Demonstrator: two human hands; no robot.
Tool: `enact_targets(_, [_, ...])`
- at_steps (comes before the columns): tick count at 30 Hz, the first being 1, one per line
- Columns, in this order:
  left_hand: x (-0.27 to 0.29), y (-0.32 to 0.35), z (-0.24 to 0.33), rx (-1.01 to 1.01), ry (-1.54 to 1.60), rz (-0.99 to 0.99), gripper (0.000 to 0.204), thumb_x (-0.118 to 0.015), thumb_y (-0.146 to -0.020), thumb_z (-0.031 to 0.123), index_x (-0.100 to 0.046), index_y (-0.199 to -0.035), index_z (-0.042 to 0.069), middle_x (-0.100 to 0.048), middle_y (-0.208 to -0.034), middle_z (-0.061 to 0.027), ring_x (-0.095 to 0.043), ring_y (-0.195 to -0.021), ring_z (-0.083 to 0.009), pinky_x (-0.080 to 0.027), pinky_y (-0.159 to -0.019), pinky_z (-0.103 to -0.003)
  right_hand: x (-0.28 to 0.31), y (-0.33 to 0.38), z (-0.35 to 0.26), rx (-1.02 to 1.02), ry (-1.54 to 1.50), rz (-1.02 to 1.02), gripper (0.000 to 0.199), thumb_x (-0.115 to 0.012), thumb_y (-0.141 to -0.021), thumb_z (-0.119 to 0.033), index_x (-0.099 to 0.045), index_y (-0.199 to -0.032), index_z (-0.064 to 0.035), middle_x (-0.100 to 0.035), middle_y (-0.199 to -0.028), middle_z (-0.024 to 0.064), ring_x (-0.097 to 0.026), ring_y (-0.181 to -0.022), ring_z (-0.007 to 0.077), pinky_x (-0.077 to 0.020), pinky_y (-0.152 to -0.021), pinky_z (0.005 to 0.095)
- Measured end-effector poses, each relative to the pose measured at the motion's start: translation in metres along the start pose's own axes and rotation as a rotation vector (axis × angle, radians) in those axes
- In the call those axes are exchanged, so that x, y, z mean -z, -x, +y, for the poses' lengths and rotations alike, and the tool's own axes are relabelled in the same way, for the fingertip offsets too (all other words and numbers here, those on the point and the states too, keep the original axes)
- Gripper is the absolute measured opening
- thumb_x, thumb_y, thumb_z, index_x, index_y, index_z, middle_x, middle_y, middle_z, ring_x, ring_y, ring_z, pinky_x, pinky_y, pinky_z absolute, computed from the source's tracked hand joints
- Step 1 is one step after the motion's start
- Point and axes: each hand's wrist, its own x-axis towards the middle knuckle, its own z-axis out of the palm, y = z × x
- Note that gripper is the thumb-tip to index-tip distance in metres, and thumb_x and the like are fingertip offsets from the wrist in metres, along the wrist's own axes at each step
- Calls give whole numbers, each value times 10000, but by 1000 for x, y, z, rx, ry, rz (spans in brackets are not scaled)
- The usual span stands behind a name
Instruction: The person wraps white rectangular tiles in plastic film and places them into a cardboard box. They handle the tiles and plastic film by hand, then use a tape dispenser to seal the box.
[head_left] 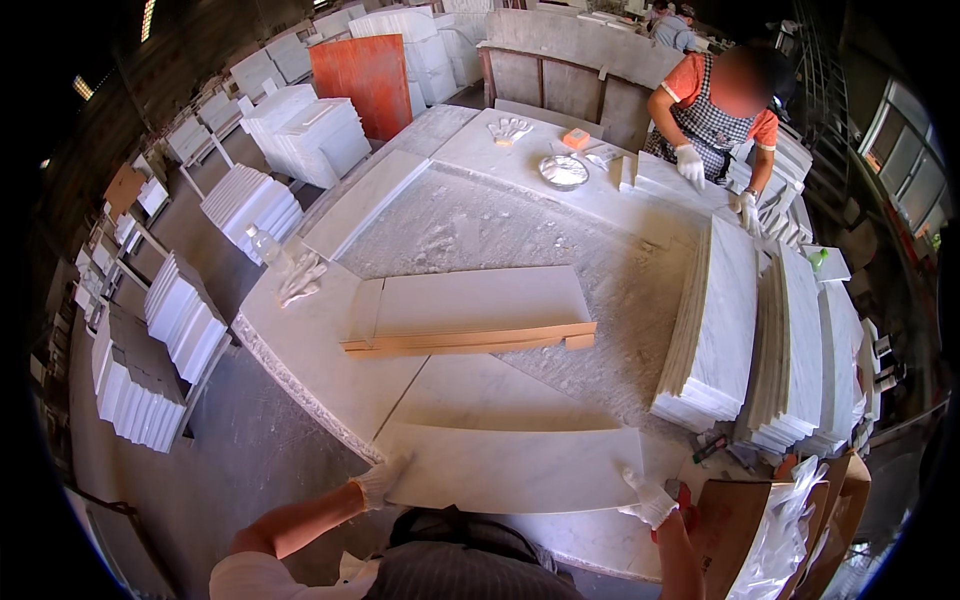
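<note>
A long pale marble slab lies across in front of me, near my body, at the near side of the work table. My left hand, in a white glove, is closed on the slab's left end. At its right end my right hand, gloved as well, grips the corner. Both thumbs seem to rest near the top face, and the fingers underneath are hidden. Beyond the slab sits a shallow stack of white slabs on brown cardboard.
Curved marble slabs stand in rows at the right. A cardboard box with clear plastic is near my right arm. A gloved co-worker handles slabs at the far right. Loose gloves, a bottle and a metal bowl lie on the table.
</note>
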Motion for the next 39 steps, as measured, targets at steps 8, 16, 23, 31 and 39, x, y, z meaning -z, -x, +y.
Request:
enact_targets(8, [-21,19,102,272,-236,16,735,-537,-897,698,-483,-1395,160,-573,-1365,-84,-558,-1252,-272,-507,-969,-503,13,4,37,-41,-152,42,447,-670,-931,-381,-558,-1259,-99,-595,-1165,65,-595,-1008,220,-514,-829,351])
enact_targets(16, [-71,20,197,580,-591,250,755,-611,-819,738,-550,-1339,193,-645,-1254,-70,-636,-1130,-250,-570,-855,-472,-2,35,34,-219,-356,67,339,-677,-919,-365,-573,-1122,-114,-567,-988,34,-574,-848,183,-493,-705,305])
enact_targets(23, [-50,-41,233,781,-629,13,680,-635,-854,666,-534,-1359,222,-641,-1275,-38,-645,-1127,-212,-597,-803,-448,-3,37,7,-322,-423,116,262,-683,-908,-351,-586,-1003,-127,-542,-833,7,-557,-708,151,-475,-596,266])
enact_targets(31, [-35,5,216,-175,-940,14,720,-639,-921,505,-411,-1495,136,-418,-1516,-116,-513,-1288,-227,-549,-918,-430,4,23,-39,-590,-597,125,214,-689,-896,-335,-602,-866,-142,-514,-657,-25,-536,-549,114,-454,-472,220])
enact_targets(39, [-44,-15,169,-579,-486,-13,392,-615,-956,380,-699,-1147,48,-665,-1126,-17,-592,-1056,-112,-449,-955,-276,-11,60,-34,-141,-333,-196,380,-505,-975,-519,-487,-890,-150,-532,-737,-3,-597,-702,178,-532,-633,352])
